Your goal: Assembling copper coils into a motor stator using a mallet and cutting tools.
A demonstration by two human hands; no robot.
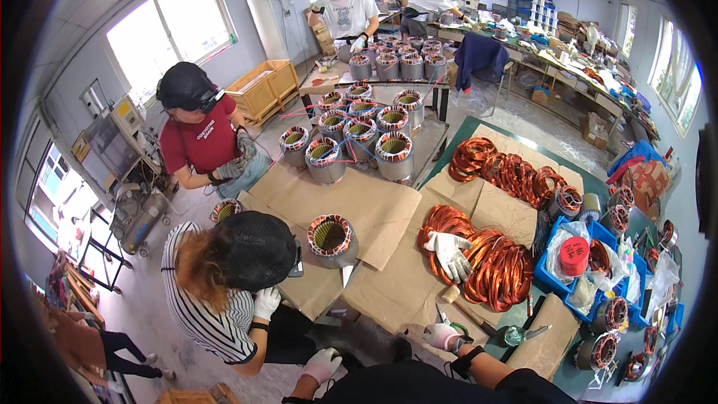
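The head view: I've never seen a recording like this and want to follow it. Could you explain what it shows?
Of course. There is no robot here, just a person wearing a camera on their head. This single picture looks down from there, and its wide fisheye lens bends straight edges.

The wearer's left hand and right hand, both in pale gloves, are at the bottom. The right is beside scissors and near a mallet; I can't tell whether either hand holds anything.

On the table lie brown sheets, copper-coloured wire coils with a loose white glove on top, and a metal cylinder ringed with windings. A co-worker in a striped top sits to the left.
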